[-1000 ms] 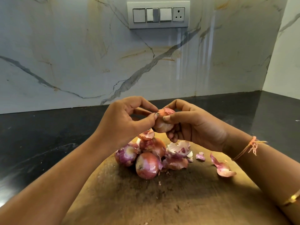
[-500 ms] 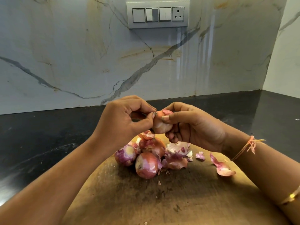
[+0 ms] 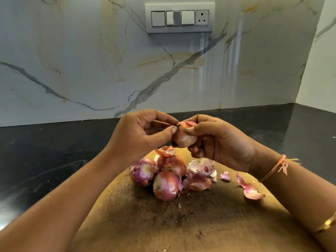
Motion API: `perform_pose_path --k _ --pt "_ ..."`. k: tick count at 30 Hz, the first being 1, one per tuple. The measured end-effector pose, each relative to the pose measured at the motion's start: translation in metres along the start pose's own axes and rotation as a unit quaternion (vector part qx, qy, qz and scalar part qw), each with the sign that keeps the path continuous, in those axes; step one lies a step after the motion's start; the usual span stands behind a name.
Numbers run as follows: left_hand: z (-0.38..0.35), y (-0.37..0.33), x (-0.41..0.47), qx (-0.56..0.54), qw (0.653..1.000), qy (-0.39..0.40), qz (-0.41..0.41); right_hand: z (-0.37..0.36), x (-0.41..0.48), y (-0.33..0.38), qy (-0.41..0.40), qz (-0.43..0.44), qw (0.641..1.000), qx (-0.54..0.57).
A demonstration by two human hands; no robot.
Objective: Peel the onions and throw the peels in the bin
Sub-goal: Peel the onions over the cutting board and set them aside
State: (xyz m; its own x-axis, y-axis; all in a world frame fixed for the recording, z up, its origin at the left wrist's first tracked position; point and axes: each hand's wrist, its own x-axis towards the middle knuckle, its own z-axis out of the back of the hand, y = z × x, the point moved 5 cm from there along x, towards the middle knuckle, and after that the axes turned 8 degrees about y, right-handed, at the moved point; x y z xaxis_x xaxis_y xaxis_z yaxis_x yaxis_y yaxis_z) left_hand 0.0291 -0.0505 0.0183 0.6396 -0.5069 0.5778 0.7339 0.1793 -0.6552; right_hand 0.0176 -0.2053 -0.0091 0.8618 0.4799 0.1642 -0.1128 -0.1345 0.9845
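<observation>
At frame centre, the right hand [image 3: 221, 142] is gripping a red onion [image 3: 183, 137] above the wooden board [image 3: 200, 224]; the left hand [image 3: 141, 137] is pinching its skin at the top. Three onions [image 3: 164, 185] and loose peels [image 3: 201, 168] are lying below.

Onion pile [image 3: 165, 185], peels [image 3: 201, 168] block board [image 3: 200, 226] centre; open passage over counter [image 3: 45, 151] left.

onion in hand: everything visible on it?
The held onion is small, round, pale pink-orange, its papery skin loose at the top, a dark spot low on the left. The right hand grips it from the right, thumb on top; the left hand pinches skin at its upper left. It hangs above the onion pile on the wooden board.
</observation>
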Motion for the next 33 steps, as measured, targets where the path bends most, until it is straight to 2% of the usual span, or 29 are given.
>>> perform_pose_path --k 8,16,19,21,26,30,33 --pt "-0.006 0.007 0.001 -0.055 0.997 -0.003 0.049 -0.002 0.0 -0.003 0.0 -0.006 0.999 -0.035" --pt "-0.004 0.009 0.0 -0.05 0.997 -0.002 0.053 -0.003 0.0 0.0 -0.008 0.005 0.999 -0.039" --pt "-0.009 0.007 -0.001 -0.092 0.993 0.045 0.063 0.001 -0.001 0.003 -0.03 0.018 0.998 -0.047" --pt "-0.013 0.006 -0.002 -0.077 0.992 0.076 0.068 0.002 -0.002 0.005 -0.032 0.023 0.998 -0.039" --pt "-0.011 0.003 0.0 -0.028 0.997 0.046 0.06 -0.001 -0.002 0.006 -0.022 0.018 0.999 -0.029" --pt "-0.01 0.007 0.0 -0.045 0.994 0.056 0.08 0.011 -0.002 0.007 -0.08 0.021 0.996 -0.025" --pt "-0.009 0.013 0.0 -0.044 0.993 0.04 0.102 0.022 -0.003 0.006 -0.119 -0.003 0.989 -0.086"
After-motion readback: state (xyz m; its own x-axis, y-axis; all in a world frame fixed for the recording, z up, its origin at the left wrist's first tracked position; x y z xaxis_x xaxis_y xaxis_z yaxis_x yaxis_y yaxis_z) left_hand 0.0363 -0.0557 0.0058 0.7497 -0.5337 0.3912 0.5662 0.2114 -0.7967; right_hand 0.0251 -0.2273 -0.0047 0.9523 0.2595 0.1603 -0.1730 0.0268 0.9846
